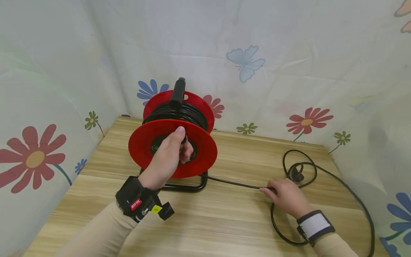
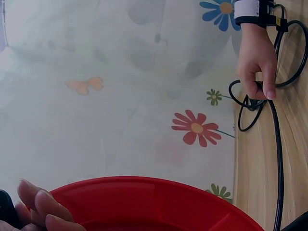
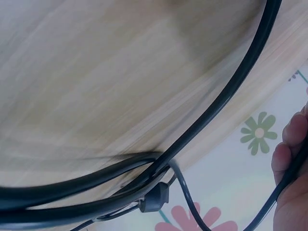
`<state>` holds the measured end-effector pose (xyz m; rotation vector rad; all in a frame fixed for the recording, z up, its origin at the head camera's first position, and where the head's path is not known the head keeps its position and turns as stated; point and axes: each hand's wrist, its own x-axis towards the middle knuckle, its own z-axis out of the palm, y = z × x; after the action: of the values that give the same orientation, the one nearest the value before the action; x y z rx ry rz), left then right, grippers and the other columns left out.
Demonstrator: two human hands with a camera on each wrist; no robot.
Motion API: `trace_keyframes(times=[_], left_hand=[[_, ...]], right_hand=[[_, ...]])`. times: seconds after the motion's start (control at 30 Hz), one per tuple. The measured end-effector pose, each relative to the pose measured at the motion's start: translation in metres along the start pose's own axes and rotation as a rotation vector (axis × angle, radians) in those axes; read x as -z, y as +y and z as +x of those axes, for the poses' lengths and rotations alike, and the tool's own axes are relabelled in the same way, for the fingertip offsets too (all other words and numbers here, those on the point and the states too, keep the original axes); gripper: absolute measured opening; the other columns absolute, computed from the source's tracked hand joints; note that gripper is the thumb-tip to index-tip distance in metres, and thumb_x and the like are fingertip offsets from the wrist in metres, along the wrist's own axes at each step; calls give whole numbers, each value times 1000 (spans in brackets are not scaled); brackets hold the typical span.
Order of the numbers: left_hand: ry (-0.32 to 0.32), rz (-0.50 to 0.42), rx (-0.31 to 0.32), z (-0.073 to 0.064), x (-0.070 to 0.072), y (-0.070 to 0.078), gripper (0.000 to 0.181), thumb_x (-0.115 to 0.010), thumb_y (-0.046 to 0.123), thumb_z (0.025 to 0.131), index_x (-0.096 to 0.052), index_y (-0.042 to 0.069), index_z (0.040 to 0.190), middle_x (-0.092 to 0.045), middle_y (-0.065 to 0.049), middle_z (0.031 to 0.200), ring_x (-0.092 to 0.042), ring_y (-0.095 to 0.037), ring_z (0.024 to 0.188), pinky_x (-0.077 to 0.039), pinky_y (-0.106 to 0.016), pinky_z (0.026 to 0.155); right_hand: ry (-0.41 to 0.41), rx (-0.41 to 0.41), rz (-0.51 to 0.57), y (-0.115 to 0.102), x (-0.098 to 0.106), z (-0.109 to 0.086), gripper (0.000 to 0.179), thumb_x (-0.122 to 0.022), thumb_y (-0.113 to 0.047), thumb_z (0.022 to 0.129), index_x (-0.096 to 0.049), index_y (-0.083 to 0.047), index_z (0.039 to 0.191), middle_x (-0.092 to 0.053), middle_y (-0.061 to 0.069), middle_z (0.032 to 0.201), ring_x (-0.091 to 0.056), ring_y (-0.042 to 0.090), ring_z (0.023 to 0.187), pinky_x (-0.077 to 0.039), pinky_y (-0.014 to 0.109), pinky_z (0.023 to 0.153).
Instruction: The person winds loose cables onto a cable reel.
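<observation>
Head view: red cable reel (image 1: 203, 144) stands on its black tube frame (image 1: 186, 187) toward the back left of the wood table (image 1: 205, 225); frame props the drum up, presumably so it can spin without rubbing. Black grip handle (image 1: 178, 94) sits above the wound cable (image 1: 194, 116). Left hand (image 1: 168, 155) is at the reel's front face, fingers curled round a dark knob (image 1: 184, 139), thumb on its near side; off-centre hold, so I'd guess it's there for leverage. Right hand (image 1: 287, 196) is well off to the right, thumb and fingers pinching the black cable (image 1: 236, 183); run from reel to hand is near straight, probably to control slack and feed angle. Loose loops and plug (image 1: 298, 175) lie beyond that hand, off the straight run. Left wrist view: right thumb and index pinch the cable, line drops toward the reel side; left fingers sit together, bent by the knob, over the red rim. Right wrist view: cable crosses the palm under curled fingers, looks like a loose guide hold; thumb not visible there, pinch force can't tell. Loops and plug nearby, apart from the fingers.
</observation>
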<state>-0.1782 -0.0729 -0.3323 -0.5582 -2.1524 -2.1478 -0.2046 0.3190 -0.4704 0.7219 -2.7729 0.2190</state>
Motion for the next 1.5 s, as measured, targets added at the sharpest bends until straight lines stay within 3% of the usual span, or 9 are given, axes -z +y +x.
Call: trace_keyframes(times=[0.47,0.77,1.5], left_hand=[[0,68,-80,3,-11,-9,36,-30,25,105,-44,0,85,-48,-14,69,-48,-26,63,-42,-32,61],[-8,101,-65,3,-20,-11,37,-30,28,105,-46,1,85,-49,-14,70,-48,-25,63,-42,-32,62],[-11,122,-31,4,-33,-20,34,-34,31,104,-48,6,86,-51,-12,70,-50,-23,64,-43,-32,62]], right_hand=[[5,20,-6,-6,-9,7,26,-69,-39,84,-57,-24,67,-46,-14,54,-37,4,48,-37,31,57],[-12,24,15,-14,-10,11,25,-67,-37,86,-58,-23,68,-47,-14,56,-39,4,49,-37,29,54],[14,70,14,-18,-24,19,20,-67,-33,87,-59,-23,71,-54,-15,61,-44,3,55,-45,36,62]])
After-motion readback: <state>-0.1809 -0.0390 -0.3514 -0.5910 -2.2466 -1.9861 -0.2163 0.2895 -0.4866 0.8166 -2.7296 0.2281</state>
